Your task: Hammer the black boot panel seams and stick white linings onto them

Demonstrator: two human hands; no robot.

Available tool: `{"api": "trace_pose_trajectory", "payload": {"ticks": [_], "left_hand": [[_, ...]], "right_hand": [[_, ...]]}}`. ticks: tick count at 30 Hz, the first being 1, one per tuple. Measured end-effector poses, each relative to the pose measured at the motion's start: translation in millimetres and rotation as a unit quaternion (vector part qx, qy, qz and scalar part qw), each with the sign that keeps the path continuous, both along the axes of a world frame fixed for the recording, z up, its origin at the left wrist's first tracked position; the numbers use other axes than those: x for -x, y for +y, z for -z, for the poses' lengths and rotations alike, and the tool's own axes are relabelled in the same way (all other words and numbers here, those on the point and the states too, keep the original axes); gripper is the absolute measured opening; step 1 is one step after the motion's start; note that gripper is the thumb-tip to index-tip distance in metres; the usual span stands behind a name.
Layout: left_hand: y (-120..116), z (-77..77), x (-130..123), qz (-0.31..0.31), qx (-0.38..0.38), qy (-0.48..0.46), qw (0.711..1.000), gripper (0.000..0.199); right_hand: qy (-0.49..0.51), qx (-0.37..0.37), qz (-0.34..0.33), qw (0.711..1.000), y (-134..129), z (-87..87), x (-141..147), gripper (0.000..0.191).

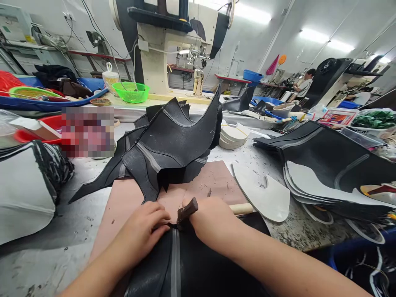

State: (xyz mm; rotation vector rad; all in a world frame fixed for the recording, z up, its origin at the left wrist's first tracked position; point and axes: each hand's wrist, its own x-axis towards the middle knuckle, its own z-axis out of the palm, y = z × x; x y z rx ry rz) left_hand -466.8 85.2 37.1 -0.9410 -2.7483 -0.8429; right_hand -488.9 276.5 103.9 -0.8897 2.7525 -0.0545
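My right hand (213, 220) is closed round a hammer with a pale wooden handle (241, 209). The dark hammer head (187, 211) rests at or just above the top edge of a black leather piece (204, 264) with a grey strip down it. Fingers curled, my left hand (148, 225) grips that same edge just left of the hammer head. Under both hands lies a pinkish-brown board (216, 177). Beyond them, a pile of stitched black leather pieces (176, 136) rests partly on the board.
A white flat shape (262, 192) lies right of the board. More black pieces with white lining (321, 161) are stacked far right, and others (27, 194) at left. A sewing machine (154, 53) stands behind, near a green basket (131, 92). A person (303, 88) sits in the background.
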Motion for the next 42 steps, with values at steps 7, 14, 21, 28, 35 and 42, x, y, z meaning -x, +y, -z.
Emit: {"api": "trace_pose_trajectory", "payload": {"ticks": [7, 14, 21, 28, 35, 42], "left_hand": [[-7, 1.7, -6, 0.028, -0.01, -0.029, 0.999, 0.023], [-5, 10.6, -17, -0.032, -0.03, 0.015, 0.999, 0.02], [-4, 1.9, -13, 0.046, -0.01, 0.093, 0.995, 0.025], [1, -3.3, -17, 0.079, 0.03, 0.138, 0.987, 0.026], [-5, -2.4, -15, 0.003, 0.011, 0.049, 0.999, 0.021], [-8, 0.4, -13, 0.058, -0.012, 0.06, 0.996, 0.024]], "right_hand": [[0.051, 0.035, 0.01, 0.998, 3, -4.0, 2, 0.02], [0.008, 0.002, 0.018, 1.0, 1, 3.3, 0, 0.024], [0.061, 0.046, 0.049, 0.996, 5, -0.7, 2, 0.023], [0.027, 0.023, 0.003, 0.999, -1, -1.7, 0, 0.014], [-0.016, -0.013, 0.015, 1.0, -2, 3.4, -1, 0.025], [0.038, 0.016, 0.007, 0.999, -3, -0.5, -1, 0.02]]}}
